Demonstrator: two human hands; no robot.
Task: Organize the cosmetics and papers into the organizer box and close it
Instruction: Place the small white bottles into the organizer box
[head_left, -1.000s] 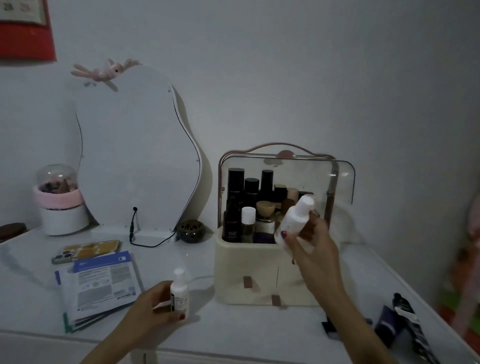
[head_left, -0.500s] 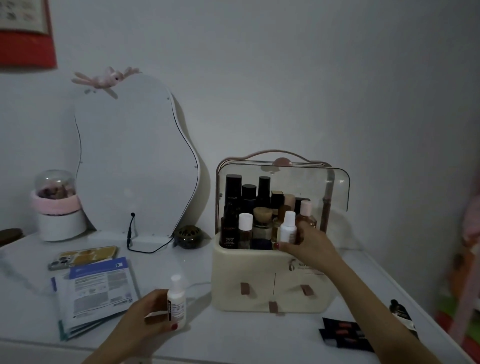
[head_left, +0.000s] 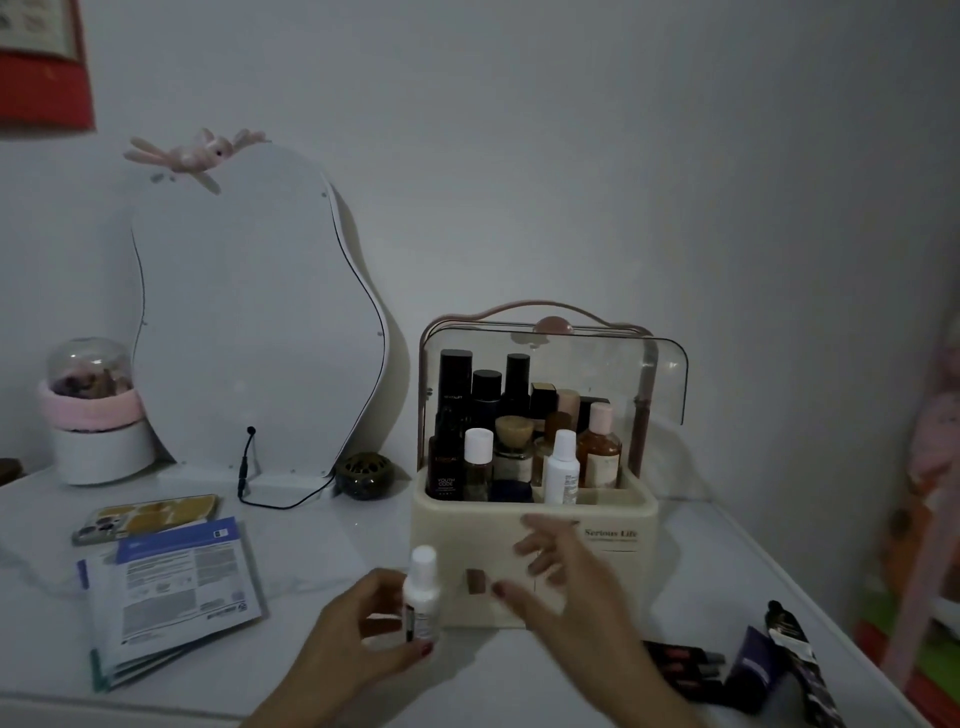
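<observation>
The left hand (head_left: 358, 631) pinched a small white plastic bottle (head_left: 422, 592) before the cream organizer box (head_left: 535, 545); the right hand (head_left: 558, 577), fingers spread, held nothing. Loading cosmetics; next probably a handover

A cream organizer box (head_left: 535, 561) is standing on the tabletop (head_left: 322, 525), its clear lid (head_left: 670, 374) raised and bottles (head_left: 519, 431) packed upright inside. A small white bottle (head_left: 422, 592) is being held upright just before it. Papers (head_left: 176, 597) are lying stacked at left; dark cosmetics (head_left: 753, 670) are lying at right.
</observation>
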